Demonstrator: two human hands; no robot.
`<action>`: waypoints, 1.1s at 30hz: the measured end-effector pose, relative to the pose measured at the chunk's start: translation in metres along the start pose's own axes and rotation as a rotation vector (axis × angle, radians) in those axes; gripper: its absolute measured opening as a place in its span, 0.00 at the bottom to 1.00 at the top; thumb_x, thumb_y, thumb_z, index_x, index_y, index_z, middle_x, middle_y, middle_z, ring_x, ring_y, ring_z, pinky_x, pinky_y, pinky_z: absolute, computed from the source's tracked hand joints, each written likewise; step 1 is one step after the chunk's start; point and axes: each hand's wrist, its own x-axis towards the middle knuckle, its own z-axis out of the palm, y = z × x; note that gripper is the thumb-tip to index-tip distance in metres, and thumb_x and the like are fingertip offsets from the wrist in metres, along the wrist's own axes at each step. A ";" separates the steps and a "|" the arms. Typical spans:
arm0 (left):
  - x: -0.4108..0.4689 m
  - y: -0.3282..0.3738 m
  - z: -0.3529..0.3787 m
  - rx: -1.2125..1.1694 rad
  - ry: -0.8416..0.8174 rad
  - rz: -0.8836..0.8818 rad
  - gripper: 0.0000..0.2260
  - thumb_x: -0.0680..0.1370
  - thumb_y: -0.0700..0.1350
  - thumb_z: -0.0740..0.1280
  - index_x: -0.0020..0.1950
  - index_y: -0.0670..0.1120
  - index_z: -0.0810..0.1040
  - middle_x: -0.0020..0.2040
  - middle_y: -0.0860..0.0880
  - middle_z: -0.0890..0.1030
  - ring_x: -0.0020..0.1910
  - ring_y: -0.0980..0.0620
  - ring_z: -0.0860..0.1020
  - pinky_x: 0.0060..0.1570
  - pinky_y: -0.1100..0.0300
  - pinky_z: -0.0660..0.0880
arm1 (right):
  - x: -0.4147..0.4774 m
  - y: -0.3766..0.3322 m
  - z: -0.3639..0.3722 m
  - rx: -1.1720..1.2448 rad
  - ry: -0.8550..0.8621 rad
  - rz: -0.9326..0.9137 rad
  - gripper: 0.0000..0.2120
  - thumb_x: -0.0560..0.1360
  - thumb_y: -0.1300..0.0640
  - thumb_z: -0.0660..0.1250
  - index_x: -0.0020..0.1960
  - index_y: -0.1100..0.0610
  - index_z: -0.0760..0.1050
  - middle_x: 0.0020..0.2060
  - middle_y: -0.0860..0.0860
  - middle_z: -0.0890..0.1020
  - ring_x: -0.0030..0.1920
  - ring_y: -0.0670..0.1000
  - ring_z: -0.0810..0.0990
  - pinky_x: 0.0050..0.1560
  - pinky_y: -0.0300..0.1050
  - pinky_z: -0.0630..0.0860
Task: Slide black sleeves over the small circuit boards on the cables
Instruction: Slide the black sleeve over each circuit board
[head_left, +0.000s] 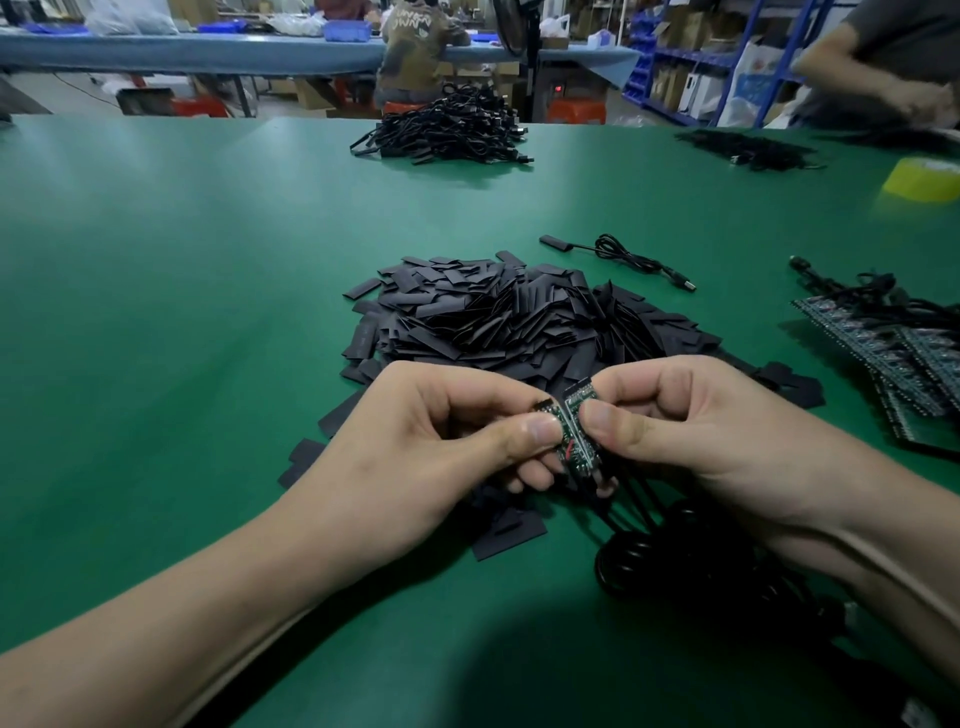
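1. Pinching two small circuit boards (577, 408) side by side, long edges touching, just above the table (182, 312) at the near edge of the sleeve heap.
2. Left hand (415, 447) grip: thumb and fingers clamped on the left board.
3. Right hand (691, 421) grip: thumb and fingers clamped on the right board.
4. Trailing from the lower ends of the boards: black cables (636, 501), leading down to a coil (654, 566) on the table under the right wrist.
5. Lying just beyond both hands: heap of black sleeves (493, 322), flat and loosely piled. No sleeve in either grip and none fitted on these two boards.
6. Judged step: parting the pair of boards ahead of sleeving.
7. Hazard, board damage: flexing with thumbs pressed on the component face. Likely result: a cracked board or a lifted solder joint at the cable end.
8. Hazard, cable strain: pulling one board away against the tangled coil. Likely result: torn wires at the joint.
9. Hazard, dropped part: releasing one grip to reach for a sleeve with both hands occupied. Likely result: a board lost among the black pieces.
10. Hazard, snagging: forcing a flattened sleeve over a board corner without first opening its mouth. Likely result: a split or half-seated sleeve.
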 end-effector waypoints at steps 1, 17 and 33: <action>0.001 0.000 0.000 -0.010 0.009 0.009 0.05 0.73 0.41 0.70 0.43 0.42 0.86 0.37 0.46 0.85 0.34 0.56 0.81 0.39 0.65 0.79 | 0.000 -0.002 -0.001 0.000 -0.002 -0.006 0.06 0.70 0.53 0.76 0.42 0.56 0.85 0.41 0.59 0.87 0.36 0.48 0.82 0.39 0.35 0.79; 0.002 -0.007 -0.007 0.302 0.209 0.269 0.02 0.73 0.47 0.75 0.44 0.51 0.87 0.41 0.52 0.86 0.41 0.55 0.83 0.43 0.65 0.76 | -0.006 -0.023 -0.027 -1.158 0.404 -0.344 0.19 0.76 0.32 0.62 0.53 0.42 0.83 0.48 0.39 0.81 0.51 0.40 0.79 0.52 0.41 0.73; 0.002 -0.003 -0.023 1.189 0.098 0.240 0.22 0.69 0.73 0.64 0.48 0.58 0.84 0.40 0.59 0.81 0.44 0.58 0.77 0.45 0.59 0.72 | -0.018 -0.030 -0.040 -0.468 0.028 0.134 0.23 0.70 0.35 0.73 0.46 0.56 0.82 0.27 0.56 0.78 0.26 0.60 0.81 0.30 0.42 0.77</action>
